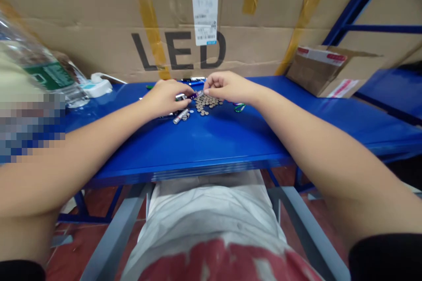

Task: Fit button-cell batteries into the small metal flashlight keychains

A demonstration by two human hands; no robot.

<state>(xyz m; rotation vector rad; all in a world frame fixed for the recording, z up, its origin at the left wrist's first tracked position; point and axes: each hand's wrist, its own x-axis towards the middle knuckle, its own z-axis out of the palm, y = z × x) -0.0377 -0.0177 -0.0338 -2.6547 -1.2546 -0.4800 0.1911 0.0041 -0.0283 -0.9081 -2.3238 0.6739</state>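
My left hand (168,96) reaches in over the blue table with its fingers curled around a small purple and silver tube (199,93). From the other side, the fingertips of my right hand (227,85) pinch the silver end of that tube. Just below lies a pile of small round button cells (207,102). A silver cylinder (180,116) rests on the table in front of my left hand, beside a few tiny shiny rings (186,117). More dark and silver pieces are partly hidden under my left hand. A green clip (239,107) lies to the right of the pile.
Blue and silver pen-like items (194,81) lie behind the hands. A plastic bottle (49,70) and a white device (99,87) stand at the left. An opened cardboard box (325,70) sits at the right. A large carton marked LED (108,17) stands behind the table (204,145).
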